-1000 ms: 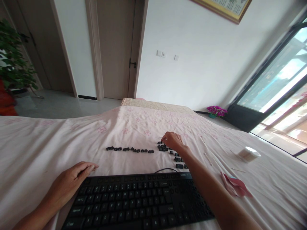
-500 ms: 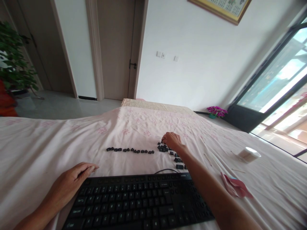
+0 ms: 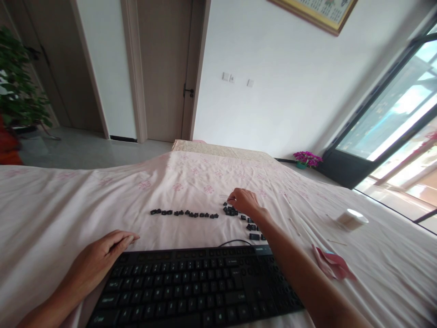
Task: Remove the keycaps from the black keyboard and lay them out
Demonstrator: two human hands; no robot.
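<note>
Keycaps [image 3: 231, 211], loose and black, lay in a small heap on the pink sheet [image 3: 68, 205], just past the far right part of the keyboard [image 3: 194, 284]. Right hand [image 3: 244, 202] was stretched out over that heap, palm down, with the forearm crossing the keyboard's right end. Its fingers [image 3: 233, 198] were curled, the tips drawn close together at the heap's far edge. Whether a cap sat between them could not be made out; too small at this range.

Left hand [image 3: 102, 259] lay flat on the sheet at the keyboard's far left corner. Its fingers were straight and side by side, holding nothing, with the palm's edge against the keyboard frame.

Row of caps [image 3: 184, 212] ran in a neat line left of the heap, a little apart from it. Stray caps [image 3: 252, 227] trailed from the heap back toward the keyboard, alongside the right wrist. Cable [image 3: 235, 241] looped out from the keyboard's back edge.

To the right, well apart from the heap: a white round container [image 3: 351, 218] and a crumpled pink cloth [image 3: 332, 266] nearer the keyboard. Thin sticks [image 3: 295, 226] lay on the sheet between the forearm and the container.

Background: wooden door [image 3: 164, 68], green plant [image 3: 17, 91] at far left, purple flowers [image 3: 308, 158] by the glass door [image 3: 392, 118].
</note>
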